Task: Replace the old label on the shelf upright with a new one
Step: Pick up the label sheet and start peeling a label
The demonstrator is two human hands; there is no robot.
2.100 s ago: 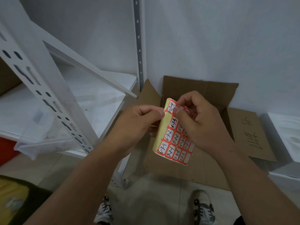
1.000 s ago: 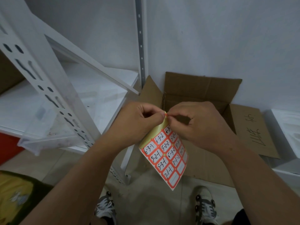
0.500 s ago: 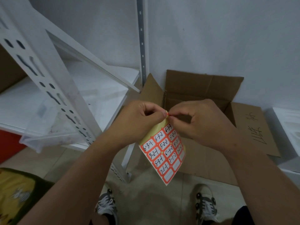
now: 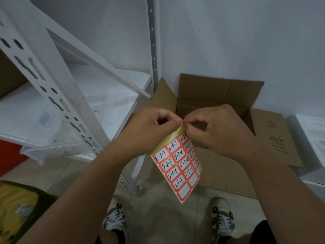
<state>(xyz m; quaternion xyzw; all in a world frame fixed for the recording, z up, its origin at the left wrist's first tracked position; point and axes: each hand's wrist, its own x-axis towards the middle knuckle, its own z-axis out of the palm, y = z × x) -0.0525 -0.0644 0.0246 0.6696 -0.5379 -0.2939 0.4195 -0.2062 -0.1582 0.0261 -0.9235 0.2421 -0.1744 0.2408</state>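
A sheet of red-bordered labels (image 4: 178, 165) with handwritten numbers hangs between my hands, its yellow backing bent over at the top. My left hand (image 4: 151, 128) pinches that bent top edge. My right hand (image 4: 216, 131) pinches the top corner of the sheet right beside my left thumb, where a small red label edge shows. The white perforated shelf upright (image 4: 49, 85) slants across the left of the view, away from both hands. No old label is visible on it.
An open cardboard box (image 4: 219, 95) stands against the wall behind my hands. A clear plastic bin (image 4: 51, 147) sits on the white shelf board (image 4: 109, 95). A second upright (image 4: 153, 41) runs up the wall. My shoes stand on the floor below.
The label sheet swung down from upright to hanging below my hands. Both hands came together at its top corner and have stayed there, pinching, over the last second.
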